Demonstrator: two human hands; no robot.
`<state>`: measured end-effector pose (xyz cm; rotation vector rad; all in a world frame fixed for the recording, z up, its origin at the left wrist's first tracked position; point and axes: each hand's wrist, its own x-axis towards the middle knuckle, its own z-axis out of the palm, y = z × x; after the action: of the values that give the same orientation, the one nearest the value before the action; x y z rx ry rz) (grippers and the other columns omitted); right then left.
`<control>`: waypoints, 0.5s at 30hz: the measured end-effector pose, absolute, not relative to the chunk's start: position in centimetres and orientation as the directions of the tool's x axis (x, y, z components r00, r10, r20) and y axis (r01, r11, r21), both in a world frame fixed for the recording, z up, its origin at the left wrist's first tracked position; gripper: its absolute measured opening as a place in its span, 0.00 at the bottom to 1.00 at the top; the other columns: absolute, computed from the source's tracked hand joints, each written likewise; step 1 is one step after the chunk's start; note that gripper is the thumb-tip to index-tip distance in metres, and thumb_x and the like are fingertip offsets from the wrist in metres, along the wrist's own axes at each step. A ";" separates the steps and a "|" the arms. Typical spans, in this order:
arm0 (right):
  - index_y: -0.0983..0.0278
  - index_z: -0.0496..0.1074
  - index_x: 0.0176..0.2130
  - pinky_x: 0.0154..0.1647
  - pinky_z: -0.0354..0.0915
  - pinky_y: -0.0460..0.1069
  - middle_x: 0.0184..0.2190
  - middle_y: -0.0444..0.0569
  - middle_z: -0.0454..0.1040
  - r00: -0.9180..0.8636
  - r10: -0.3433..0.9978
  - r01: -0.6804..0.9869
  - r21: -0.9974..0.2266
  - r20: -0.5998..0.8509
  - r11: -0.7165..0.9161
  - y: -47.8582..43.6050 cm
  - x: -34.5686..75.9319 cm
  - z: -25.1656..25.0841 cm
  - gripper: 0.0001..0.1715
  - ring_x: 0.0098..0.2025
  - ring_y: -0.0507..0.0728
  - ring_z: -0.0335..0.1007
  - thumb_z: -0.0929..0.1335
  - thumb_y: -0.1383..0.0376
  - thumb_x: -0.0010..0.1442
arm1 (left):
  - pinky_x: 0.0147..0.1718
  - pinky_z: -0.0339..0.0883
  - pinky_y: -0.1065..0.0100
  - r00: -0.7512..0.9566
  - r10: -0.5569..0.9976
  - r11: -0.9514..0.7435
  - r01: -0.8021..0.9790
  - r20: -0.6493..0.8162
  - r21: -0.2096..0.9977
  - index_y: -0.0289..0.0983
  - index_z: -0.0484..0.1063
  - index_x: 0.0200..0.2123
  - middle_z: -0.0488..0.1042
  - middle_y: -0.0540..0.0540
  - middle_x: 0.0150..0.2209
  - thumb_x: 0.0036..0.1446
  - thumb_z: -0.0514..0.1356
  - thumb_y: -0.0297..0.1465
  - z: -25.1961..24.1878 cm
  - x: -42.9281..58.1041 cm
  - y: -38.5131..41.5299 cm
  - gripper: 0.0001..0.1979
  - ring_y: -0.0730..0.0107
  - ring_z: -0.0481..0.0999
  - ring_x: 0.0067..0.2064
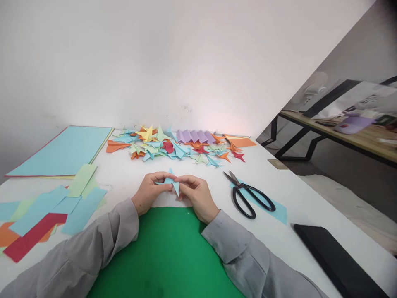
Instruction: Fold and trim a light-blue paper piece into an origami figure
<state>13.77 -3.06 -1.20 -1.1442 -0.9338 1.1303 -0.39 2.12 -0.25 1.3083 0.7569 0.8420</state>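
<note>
Between my two hands is a small light-blue folded paper figure (pixel 175 187) with pointed ends, held just past the far edge of a green mat (pixel 169 248). My left hand (pixel 151 191) pinches it from the left, thumb and fingers closed on the paper. From the other side my right hand (pixel 198 195) grips it between thumb and forefinger. Part of the figure is hidden behind the fingertips. Beyond the hands lies a heap of folded paper figures (pixel 180 151) in blue, green, orange, yellow and red.
Black-handled scissors (pixel 240 190) rest partly on a blue paper strip (pixel 281 213) at right. Nearer is a long black object (pixel 328 252). Loose paper strips (pixel 82 211) and a stack of coloured sheets (pixel 65 149) lie left. A purple pleated paper (pixel 194 136) stands near the wall.
</note>
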 end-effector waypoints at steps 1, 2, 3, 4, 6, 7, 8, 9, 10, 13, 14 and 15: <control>0.65 0.76 0.28 0.18 0.63 0.44 0.16 0.40 0.72 0.211 0.977 -0.202 -0.979 -0.010 0.033 -3.0 13.8 -1.2 0.08 0.15 0.48 0.64 0.69 0.68 0.43 | 0.34 0.65 0.69 0.504 0.864 0.061 -0.087 -0.009 0.994 0.36 0.78 0.32 0.74 0.52 0.21 0.41 0.65 0.26 -0.3 -0.4 2.1 0.10 0.72 0.73 0.26; 0.66 0.76 0.28 0.18 0.63 0.44 0.16 0.40 0.72 0.218 0.976 -0.218 -0.975 -0.021 0.028 -3.0 13.8 -1.3 0.08 0.16 0.48 0.65 0.69 0.68 0.42 | 0.35 0.65 0.69 0.501 0.865 0.056 -0.076 -0.010 0.996 0.36 0.78 0.32 0.75 0.52 0.21 0.42 0.65 0.27 -0.3 -0.4 2.1 0.10 0.72 0.74 0.27; 0.66 0.76 0.28 0.18 0.63 0.44 0.16 0.41 0.72 0.223 0.974 -0.234 -0.972 -0.031 0.023 -3.0 13.8 -1.2 0.08 0.16 0.48 0.65 0.69 0.68 0.42 | 0.35 0.65 0.69 0.496 0.868 0.050 -0.066 -0.011 0.997 0.36 0.78 0.32 0.75 0.51 0.22 0.42 0.66 0.28 -0.3 -0.4 2.1 0.10 0.72 0.75 0.27; 0.66 0.77 0.28 0.18 0.63 0.44 0.16 0.41 0.72 0.227 0.973 -0.249 -0.968 -0.040 0.018 -3.0 13.8 -1.2 0.08 0.17 0.49 0.65 0.70 0.68 0.42 | 0.35 0.66 0.69 0.493 0.870 0.044 -0.058 -0.010 0.997 0.35 0.78 0.32 0.76 0.51 0.22 0.42 0.67 0.29 -0.3 -0.4 2.1 0.11 0.71 0.75 0.27; 0.66 0.77 0.27 0.17 0.63 0.44 0.16 0.42 0.72 0.230 0.971 -0.279 -0.960 -0.058 0.009 -3.0 13.8 -1.0 0.08 0.18 0.50 0.66 0.70 0.67 0.42 | 0.35 0.67 0.68 0.491 0.871 0.039 -0.057 -0.006 0.998 0.35 0.77 0.33 0.77 0.49 0.23 0.41 0.68 0.32 -0.3 -0.4 2.1 0.12 0.70 0.76 0.28; 0.66 0.77 0.27 0.17 0.63 0.44 0.16 0.43 0.73 0.232 0.971 -0.294 -0.956 -0.064 0.007 -3.0 13.8 -1.0 0.08 0.19 0.50 0.67 0.71 0.67 0.41 | 0.34 0.68 0.68 0.491 0.871 0.039 -0.061 -0.004 0.997 0.35 0.77 0.33 0.78 0.48 0.24 0.41 0.68 0.33 -0.3 -0.4 2.1 0.13 0.69 0.76 0.28; 0.67 0.77 0.27 0.17 0.64 0.44 0.16 0.43 0.73 0.233 0.970 -0.308 -0.951 -0.069 0.006 -3.0 13.7 -0.9 0.08 0.19 0.50 0.67 0.71 0.67 0.41 | 0.33 0.68 0.68 0.488 0.873 0.039 -0.060 -0.005 0.997 0.35 0.77 0.33 0.78 0.48 0.24 0.41 0.68 0.34 -0.3 -0.4 2.0 0.14 0.68 0.77 0.28; 0.67 0.77 0.27 0.18 0.64 0.44 0.16 0.44 0.73 0.234 0.970 -0.318 -0.948 -0.071 0.008 -3.0 13.7 -0.8 0.08 0.20 0.50 0.67 0.72 0.67 0.41 | 0.33 0.69 0.68 0.482 0.876 0.036 -0.053 -0.005 0.998 0.35 0.77 0.33 0.78 0.47 0.24 0.41 0.68 0.35 -0.2 -0.4 2.0 0.14 0.68 0.77 0.28; 0.67 0.77 0.27 0.18 0.64 0.44 0.17 0.44 0.73 0.235 0.969 -0.325 -0.945 -0.071 0.010 -3.0 13.7 -0.8 0.08 0.20 0.50 0.67 0.72 0.67 0.41 | 0.33 0.69 0.68 0.472 0.882 0.030 -0.043 -0.006 0.999 0.34 0.77 0.32 0.78 0.47 0.24 0.41 0.68 0.35 -0.2 -0.4 2.0 0.14 0.68 0.77 0.28; 0.66 0.78 0.27 0.18 0.65 0.45 0.17 0.43 0.73 0.232 0.970 -0.325 -0.946 -0.064 0.015 -3.0 13.8 -1.0 0.08 0.20 0.50 0.67 0.72 0.66 0.41 | 0.31 0.69 0.68 0.440 0.898 0.017 -0.014 -0.009 1.000 0.35 0.77 0.30 0.78 0.47 0.24 0.40 0.69 0.35 -0.1 -0.3 1.9 0.12 0.68 0.77 0.27; 0.66 0.78 0.28 0.19 0.65 0.45 0.17 0.43 0.73 0.233 0.971 -0.321 -0.947 -0.061 0.017 -3.0 13.8 -1.1 0.08 0.20 0.50 0.67 0.72 0.66 0.42 | 0.31 0.69 0.69 0.436 0.900 0.018 -0.012 -0.011 1.000 0.35 0.77 0.29 0.78 0.47 0.24 0.40 0.69 0.35 -0.1 -0.3 1.9 0.12 0.68 0.77 0.28; 0.66 0.78 0.28 0.19 0.65 0.45 0.17 0.43 0.73 0.234 0.970 -0.317 -0.948 -0.059 0.019 -3.0 13.8 -1.1 0.08 0.20 0.50 0.66 0.72 0.66 0.42 | 0.31 0.69 0.69 0.434 0.901 0.021 -0.012 -0.014 1.000 0.35 0.77 0.29 0.78 0.47 0.25 0.40 0.69 0.35 -0.1 -0.3 1.9 0.12 0.68 0.77 0.28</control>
<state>13.83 -2.95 -1.14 -1.0897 -0.7886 1.1802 -0.34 1.88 -0.09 1.3640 0.8698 0.8683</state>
